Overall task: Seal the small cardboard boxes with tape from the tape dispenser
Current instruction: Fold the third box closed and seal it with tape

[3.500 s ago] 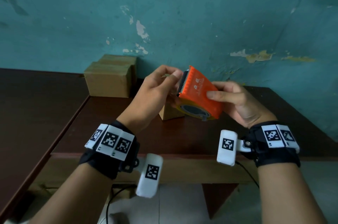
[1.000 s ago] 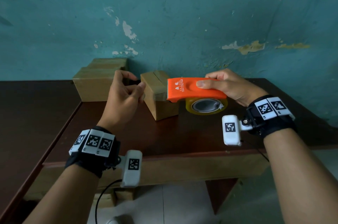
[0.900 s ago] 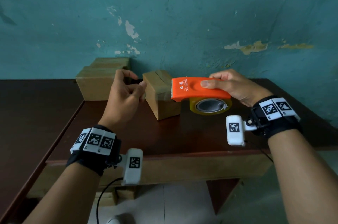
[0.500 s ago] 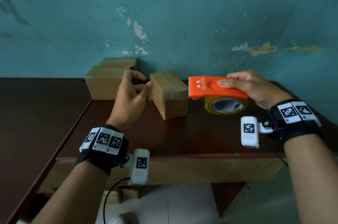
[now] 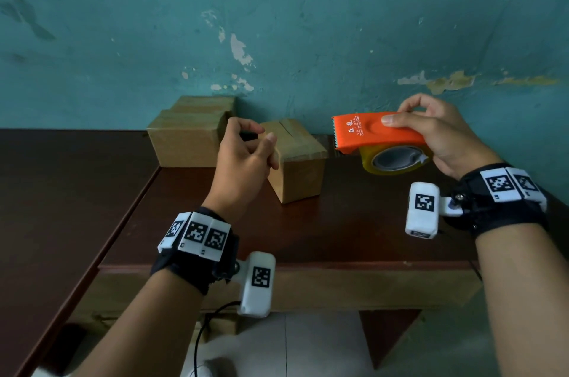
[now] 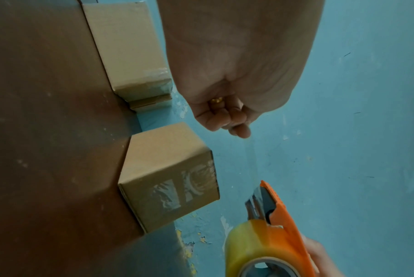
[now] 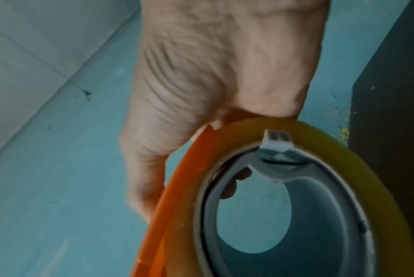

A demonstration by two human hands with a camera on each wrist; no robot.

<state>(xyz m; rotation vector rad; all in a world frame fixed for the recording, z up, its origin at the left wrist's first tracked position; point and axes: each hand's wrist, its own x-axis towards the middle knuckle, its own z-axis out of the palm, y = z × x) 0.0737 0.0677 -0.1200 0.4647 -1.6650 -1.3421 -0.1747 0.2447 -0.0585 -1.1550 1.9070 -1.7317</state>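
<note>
A small cardboard box [image 5: 297, 173] stands on the brown table [image 5: 338, 232] near the wall, clear tape shining on its top and side [image 6: 168, 195]. My left hand [image 5: 266, 134] hovers just left of it with fingers curled and nothing visible in them; the left wrist view shows those fingers [image 6: 224, 121] folded toward the palm. My right hand [image 5: 400, 115] grips the orange tape dispenser [image 5: 369, 133] from above, held in the air to the right of the box, its toothed blade facing the box. The yellowish tape roll [image 5: 369, 165] sits under it, seen close in the right wrist view [image 7: 343, 159].
Two more cardboard boxes [image 5: 184, 145] stand together at the back left against the teal wall [image 5: 277, 22], also in the left wrist view [image 6: 130, 46]. A second dark table [image 5: 61, 192] adjoins on the left. The table's front edge [image 5: 338, 265] is near my wrists.
The dispenser has left the box top and moved right and slightly up in my right hand. My left hand stays curled beside the box.
</note>
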